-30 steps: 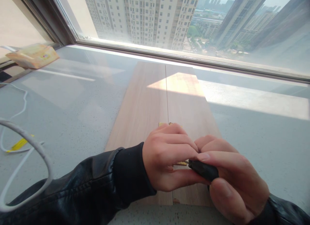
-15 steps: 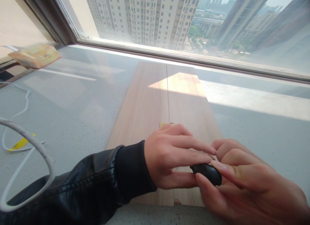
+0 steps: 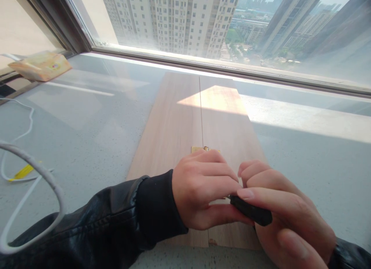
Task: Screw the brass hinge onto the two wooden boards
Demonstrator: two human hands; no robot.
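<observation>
My right hand [image 3: 290,207] grips the black handle of a screwdriver [image 3: 252,211], with a finger lying along its top. A bit of thin metal shaft shows at the handle's left end. Over the boards lies my left hand [image 3: 203,188], its fingers bent and its thumb stretched beneath the screwdriver handle. The shaft runs in between its thumb and forefinger; what they pinch there is hidden. Beyond the left knuckles peeks a brass hinge [image 3: 205,148] straddling the seam of two pale wooden boards [image 3: 176,118]. My left hand covers most of the hinge.
The boards lie side by side on a speckled pale sill [image 3: 107,145] below a large window [image 3: 185,25]. At the left are a white cable [image 3: 55,180] with a yellow tag [image 3: 24,171] and a tissue pack [image 3: 43,66]. Sunlight crosses the boards' far end.
The screwdriver handle has turned in my right hand, and its finger hold has shifted. My left fingers have bent more, and a little of the shaft now shows.
</observation>
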